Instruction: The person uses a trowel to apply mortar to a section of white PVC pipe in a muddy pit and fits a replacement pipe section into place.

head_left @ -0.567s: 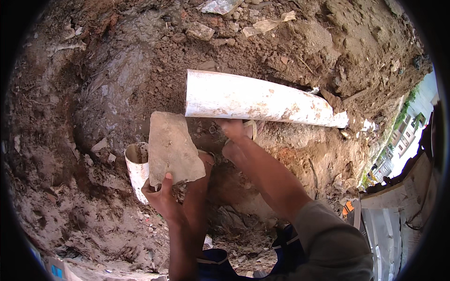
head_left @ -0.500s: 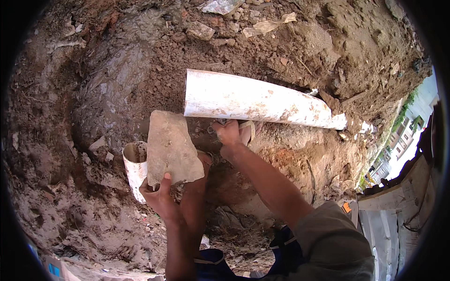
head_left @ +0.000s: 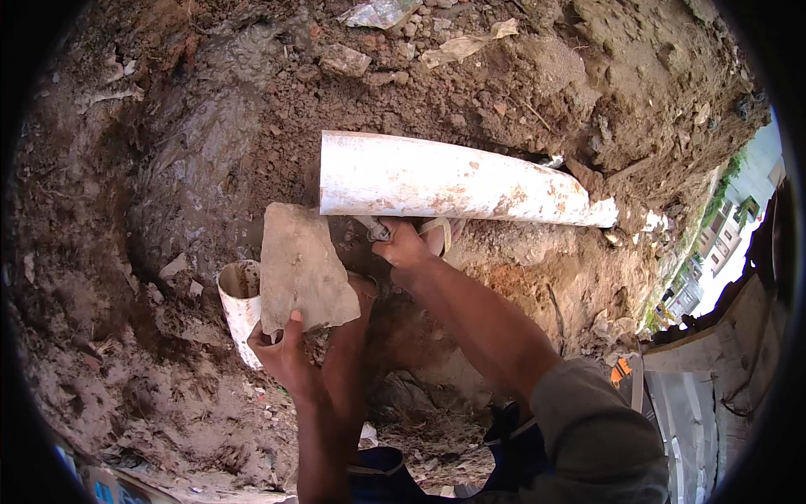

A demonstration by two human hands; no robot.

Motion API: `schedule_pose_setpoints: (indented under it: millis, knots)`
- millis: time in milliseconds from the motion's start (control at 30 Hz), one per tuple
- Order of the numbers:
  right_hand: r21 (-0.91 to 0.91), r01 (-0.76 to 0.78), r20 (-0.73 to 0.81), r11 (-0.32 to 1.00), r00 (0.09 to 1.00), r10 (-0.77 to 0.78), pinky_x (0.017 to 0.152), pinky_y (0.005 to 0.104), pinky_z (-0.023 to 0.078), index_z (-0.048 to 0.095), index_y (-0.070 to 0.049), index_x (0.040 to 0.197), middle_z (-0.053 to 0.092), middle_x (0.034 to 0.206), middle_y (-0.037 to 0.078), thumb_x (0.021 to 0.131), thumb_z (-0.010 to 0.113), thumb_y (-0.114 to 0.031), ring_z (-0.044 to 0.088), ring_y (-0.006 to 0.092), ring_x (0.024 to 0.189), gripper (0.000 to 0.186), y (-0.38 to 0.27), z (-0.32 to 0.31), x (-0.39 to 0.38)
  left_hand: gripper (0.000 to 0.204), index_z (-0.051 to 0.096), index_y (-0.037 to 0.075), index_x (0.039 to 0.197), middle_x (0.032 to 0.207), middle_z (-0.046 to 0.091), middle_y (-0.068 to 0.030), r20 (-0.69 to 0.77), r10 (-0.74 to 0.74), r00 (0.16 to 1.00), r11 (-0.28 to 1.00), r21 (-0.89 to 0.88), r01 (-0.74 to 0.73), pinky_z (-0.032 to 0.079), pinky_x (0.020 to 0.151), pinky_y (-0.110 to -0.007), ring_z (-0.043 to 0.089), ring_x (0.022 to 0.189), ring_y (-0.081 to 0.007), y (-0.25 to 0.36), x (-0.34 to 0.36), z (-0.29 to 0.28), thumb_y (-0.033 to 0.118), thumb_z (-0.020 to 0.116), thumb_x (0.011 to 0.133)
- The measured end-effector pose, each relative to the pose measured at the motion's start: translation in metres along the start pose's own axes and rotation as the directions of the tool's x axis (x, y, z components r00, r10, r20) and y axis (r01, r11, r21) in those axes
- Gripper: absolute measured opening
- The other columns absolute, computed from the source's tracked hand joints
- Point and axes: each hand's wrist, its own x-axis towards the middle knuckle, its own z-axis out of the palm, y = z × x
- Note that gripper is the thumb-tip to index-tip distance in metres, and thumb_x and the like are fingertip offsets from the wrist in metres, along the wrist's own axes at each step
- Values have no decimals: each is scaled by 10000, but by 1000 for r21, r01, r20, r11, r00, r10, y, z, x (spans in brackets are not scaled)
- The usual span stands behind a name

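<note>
My left hand (head_left: pixel 281 357) grips the lower edge of a flat grey stone slab (head_left: pixel 300 270) and holds it upright in a dug pit. Behind the slab, a short white pipe end (head_left: pixel 239 304) sticks out of the soil. My right hand (head_left: pixel 403 249) is closed on a small trowel (head_left: pixel 369 227) whose blade is mostly hidden, just under the open end of a long white pipe (head_left: pixel 445 181). That pipe lies across the pit and runs into the earth at the right.
Wet brown earth walls (head_left: pixel 168 168) with stones and scraps of litter (head_left: pixel 378 13) ring the pit. A sandal (head_left: pixel 437 235) lies under the long pipe. Corrugated sheet (head_left: pixel 680 420) and distant buildings show at the right. My legs stand at the bottom.
My right hand has shifted slightly left and up under the long pipe's open end. The slab and my left hand stay put.
</note>
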Motion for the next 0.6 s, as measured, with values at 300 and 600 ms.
schedule_pose_setpoints:
  millis: [300, 600]
  knots:
    - [204, -108, -274, 973, 948, 163, 746, 348, 521, 659, 23, 1197, 708, 880, 152, 799, 682, -121, 669, 231, 791, 423, -8, 56, -48, 760, 331, -115, 1309, 1247, 502, -277, -69, -29, 997, 999, 30, 31, 516, 1002, -440, 582, 1138, -340, 1, 6, -7, 200, 814, 814]
    - [259, -47, -272, 965, 955, 119, 623, 269, 426, 626, -13, 1002, 558, 759, -17, 793, 659, -43, 499, 102, 700, 214, -16, 45, -16, 741, 328, -119, 1311, 1267, 476, -288, -42, -19, 999, 999, -27, 18, 522, 1004, -430, 580, 1147, -325, 5, 1, -12, 190, 796, 825]
